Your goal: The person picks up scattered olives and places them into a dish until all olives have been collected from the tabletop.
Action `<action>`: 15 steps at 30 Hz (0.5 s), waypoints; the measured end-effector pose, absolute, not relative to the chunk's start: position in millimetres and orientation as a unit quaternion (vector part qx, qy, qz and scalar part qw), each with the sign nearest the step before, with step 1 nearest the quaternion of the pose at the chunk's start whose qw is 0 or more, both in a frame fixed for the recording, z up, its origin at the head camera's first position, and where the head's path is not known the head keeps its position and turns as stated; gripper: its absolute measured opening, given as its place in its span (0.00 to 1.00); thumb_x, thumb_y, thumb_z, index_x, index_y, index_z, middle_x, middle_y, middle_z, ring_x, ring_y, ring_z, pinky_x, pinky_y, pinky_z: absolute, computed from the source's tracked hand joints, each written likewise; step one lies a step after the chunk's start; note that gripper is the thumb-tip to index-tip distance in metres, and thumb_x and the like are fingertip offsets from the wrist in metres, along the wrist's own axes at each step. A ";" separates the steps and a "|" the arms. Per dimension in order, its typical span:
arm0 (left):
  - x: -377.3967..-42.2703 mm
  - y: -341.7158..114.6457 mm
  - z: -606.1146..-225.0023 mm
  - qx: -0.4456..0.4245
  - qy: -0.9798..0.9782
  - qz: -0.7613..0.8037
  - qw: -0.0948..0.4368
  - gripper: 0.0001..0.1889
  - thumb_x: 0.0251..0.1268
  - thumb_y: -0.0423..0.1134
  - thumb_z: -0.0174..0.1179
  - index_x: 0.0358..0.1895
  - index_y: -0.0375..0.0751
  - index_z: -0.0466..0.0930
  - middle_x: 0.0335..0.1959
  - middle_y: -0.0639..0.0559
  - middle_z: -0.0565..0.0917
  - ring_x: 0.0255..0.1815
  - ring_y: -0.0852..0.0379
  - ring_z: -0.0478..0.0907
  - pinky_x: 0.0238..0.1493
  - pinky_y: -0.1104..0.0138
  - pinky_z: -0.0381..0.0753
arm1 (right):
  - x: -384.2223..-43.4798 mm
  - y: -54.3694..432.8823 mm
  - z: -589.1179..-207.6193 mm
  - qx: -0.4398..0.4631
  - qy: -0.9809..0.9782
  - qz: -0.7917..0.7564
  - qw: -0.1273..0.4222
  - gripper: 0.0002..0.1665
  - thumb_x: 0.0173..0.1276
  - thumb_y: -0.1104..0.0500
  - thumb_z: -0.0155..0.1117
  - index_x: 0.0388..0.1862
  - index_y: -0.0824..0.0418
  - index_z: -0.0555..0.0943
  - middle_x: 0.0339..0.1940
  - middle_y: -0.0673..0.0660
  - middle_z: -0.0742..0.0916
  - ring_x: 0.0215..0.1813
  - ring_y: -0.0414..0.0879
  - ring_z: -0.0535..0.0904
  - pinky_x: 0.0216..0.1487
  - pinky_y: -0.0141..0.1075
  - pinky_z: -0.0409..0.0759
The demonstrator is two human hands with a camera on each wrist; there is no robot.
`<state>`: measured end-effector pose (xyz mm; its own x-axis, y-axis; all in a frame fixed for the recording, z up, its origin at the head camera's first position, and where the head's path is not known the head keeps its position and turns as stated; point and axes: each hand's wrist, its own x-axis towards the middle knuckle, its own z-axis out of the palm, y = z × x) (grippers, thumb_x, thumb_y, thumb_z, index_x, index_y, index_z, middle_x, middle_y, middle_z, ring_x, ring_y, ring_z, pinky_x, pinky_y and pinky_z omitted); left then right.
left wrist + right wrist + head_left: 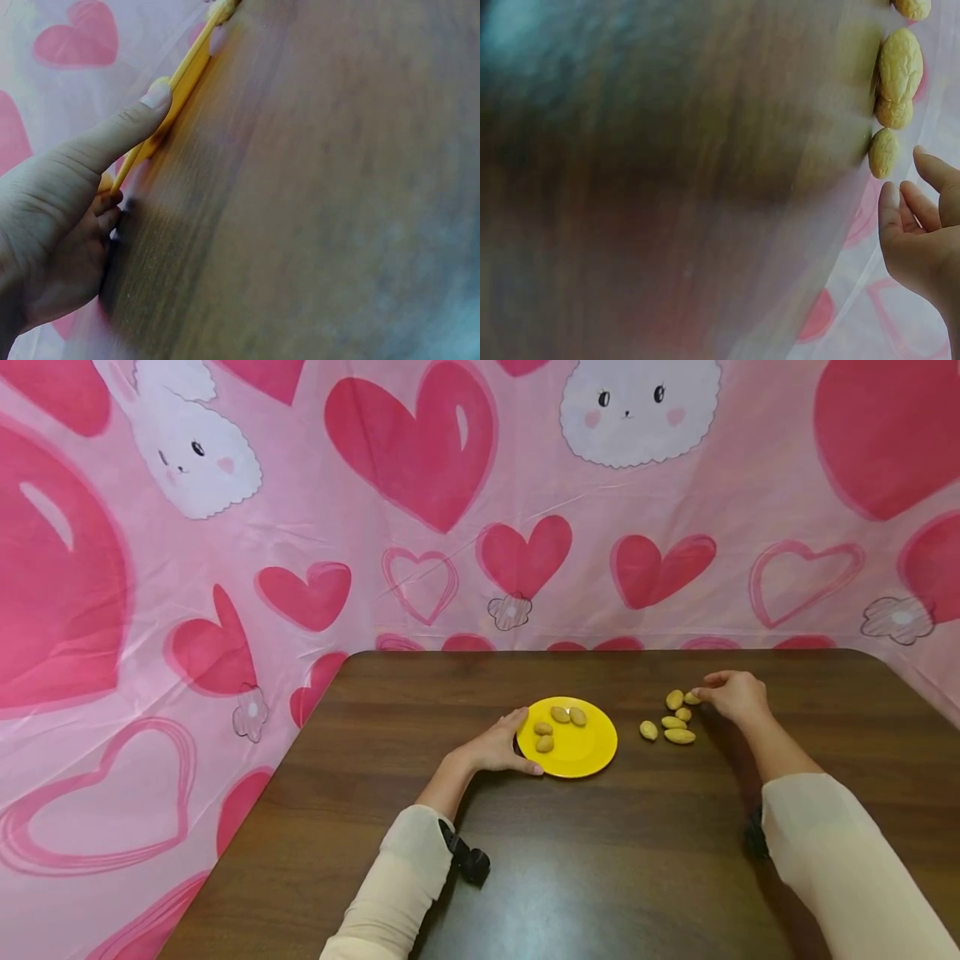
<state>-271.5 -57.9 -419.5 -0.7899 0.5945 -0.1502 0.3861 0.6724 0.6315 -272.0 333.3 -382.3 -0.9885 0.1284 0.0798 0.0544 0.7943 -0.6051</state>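
My left hand (495,745) holds the left edge of a round yellow plate (588,760), its thumb along the near rim and its fingers around the far-left side. In the left wrist view the thumb lies against the plate's edge (187,71). Several small, oval, wrinkled yellow pieces (560,714) lie on the plate. To its right, a loose group of similar yellow pieces (680,737) is on the table. My right hand (738,696) reaches to the rearmost piece (692,697), fingertips right at it. In the right wrist view, thumb and fingers (890,206) stand apart beside the nearest piece (883,154).
The brown wood-grain table (600,860) runs back to a pink heart-patterned cloth (435,577). A black wrist camera (472,864) sticks out from the left sleeve (397,877). Dark shadow lies under the right forearm (780,743).
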 end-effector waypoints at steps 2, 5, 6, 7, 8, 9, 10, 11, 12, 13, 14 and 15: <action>-271.7 -57.5 -420.2 0.275 0.898 0.297 0.174 0.58 0.46 0.59 0.68 0.74 0.43 0.40 0.74 0.50 0.44 0.73 0.52 0.40 0.69 0.58 0.44 | -273.8 335.4 -383.4 -0.049 -0.947 0.313 0.053 0.29 0.64 0.51 0.60 0.51 0.77 0.73 0.51 0.77 0.75 0.58 0.77 0.55 0.60 0.62 0.51; -271.7 -57.8 -420.2 0.276 0.897 0.297 0.174 0.58 0.46 0.59 0.68 0.74 0.43 0.40 0.74 0.50 0.44 0.73 0.53 0.40 0.69 0.58 0.44 | -276.8 337.6 -384.1 -0.050 -0.949 0.310 0.043 0.30 0.64 0.52 0.60 0.51 0.77 0.72 0.53 0.77 0.74 0.58 0.77 0.55 0.60 0.61 0.51; -271.7 -57.8 -420.3 0.275 0.897 0.298 0.175 0.58 0.46 0.59 0.68 0.74 0.43 0.40 0.74 0.50 0.43 0.73 0.53 0.40 0.69 0.58 0.44 | -277.5 338.1 -384.2 -0.051 -0.949 0.309 0.039 0.30 0.64 0.51 0.60 0.51 0.77 0.72 0.53 0.77 0.73 0.58 0.77 0.56 0.60 0.61 0.52; -271.7 -57.8 -420.1 0.275 0.897 0.298 0.176 0.58 0.46 0.58 0.68 0.74 0.43 0.40 0.74 0.50 0.43 0.73 0.53 0.39 0.69 0.59 0.44 | -278.2 338.6 -384.2 -0.052 -0.950 0.307 0.033 0.30 0.64 0.51 0.60 0.51 0.77 0.73 0.53 0.77 0.73 0.58 0.76 0.56 0.59 0.61 0.52; -271.7 -57.9 -420.0 0.273 0.897 0.299 0.177 0.58 0.45 0.58 0.68 0.74 0.43 0.40 0.74 0.51 0.43 0.73 0.53 0.39 0.69 0.59 0.44 | -278.7 339.0 -384.1 -0.052 -0.950 0.307 0.027 0.30 0.64 0.51 0.60 0.50 0.77 0.73 0.53 0.77 0.73 0.58 0.76 0.56 0.59 0.61 0.53; -271.8 -57.9 -419.9 0.272 0.897 0.299 0.177 0.58 0.45 0.59 0.68 0.74 0.43 0.40 0.74 0.51 0.43 0.73 0.53 0.39 0.69 0.59 0.44 | -279.2 339.2 -384.0 -0.053 -0.950 0.307 0.021 0.30 0.64 0.50 0.61 0.51 0.77 0.73 0.53 0.77 0.73 0.58 0.76 0.56 0.59 0.61 0.53; -271.8 -57.9 -419.9 0.271 0.897 0.300 0.177 0.58 0.45 0.59 0.68 0.74 0.43 0.40 0.74 0.51 0.43 0.73 0.53 0.39 0.69 0.59 0.44 | -279.7 339.3 -383.9 -0.053 -0.950 0.306 0.016 0.30 0.63 0.50 0.61 0.51 0.76 0.73 0.53 0.77 0.73 0.57 0.76 0.56 0.59 0.61 0.53; -271.8 -57.8 -419.7 0.271 0.897 0.300 0.177 0.58 0.45 0.59 0.68 0.74 0.43 0.40 0.74 0.51 0.43 0.73 0.53 0.39 0.69 0.58 0.44 | -280.3 339.4 -383.9 -0.052 -0.951 0.304 0.011 0.30 0.63 0.50 0.61 0.51 0.76 0.73 0.53 0.77 0.74 0.57 0.76 0.57 0.59 0.61 0.54; -271.9 -57.7 -419.5 0.272 0.897 0.301 0.177 0.58 0.45 0.59 0.68 0.74 0.43 0.40 0.74 0.51 0.43 0.73 0.53 0.39 0.69 0.58 0.44 | -280.8 339.3 -384.0 -0.050 -0.952 0.303 0.007 0.31 0.63 0.50 0.61 0.50 0.76 0.74 0.53 0.77 0.74 0.57 0.76 0.57 0.59 0.61 0.54; -272.0 -57.6 -419.3 0.272 0.897 0.301 0.177 0.58 0.45 0.59 0.68 0.74 0.43 0.40 0.74 0.51 0.43 0.73 0.53 0.40 0.69 0.58 0.44 | -281.2 339.2 -384.0 -0.047 -0.953 0.301 0.005 0.31 0.63 0.50 0.61 0.50 0.76 0.74 0.53 0.77 0.74 0.57 0.76 0.57 0.59 0.61 0.54; -272.2 -57.6 -419.5 0.272 0.897 0.301 0.176 0.58 0.45 0.59 0.68 0.74 0.43 0.40 0.74 0.51 0.43 0.73 0.53 0.40 0.69 0.58 0.44 | -281.5 339.0 -384.4 -0.043 -0.954 0.298 0.003 0.30 0.63 0.50 0.61 0.50 0.76 0.74 0.53 0.77 0.74 0.57 0.76 0.58 0.59 0.61 0.54; -272.5 -57.6 -419.8 0.273 0.897 0.300 0.175 0.58 0.45 0.59 0.68 0.74 0.43 0.40 0.74 0.51 0.44 0.73 0.53 0.40 0.69 0.58 0.45 | -282.0 338.9 -385.0 -0.040 -0.954 0.296 0.003 0.30 0.63 0.50 0.61 0.50 0.76 0.74 0.53 0.77 0.74 0.57 0.76 0.58 0.59 0.61 0.54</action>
<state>-272.5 -57.6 -419.8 -0.7897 0.5949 -0.1499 0.3845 0.6704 0.6346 -282.0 338.9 -385.0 -0.9968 0.0776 -0.0182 0.0743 0.8218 -0.5649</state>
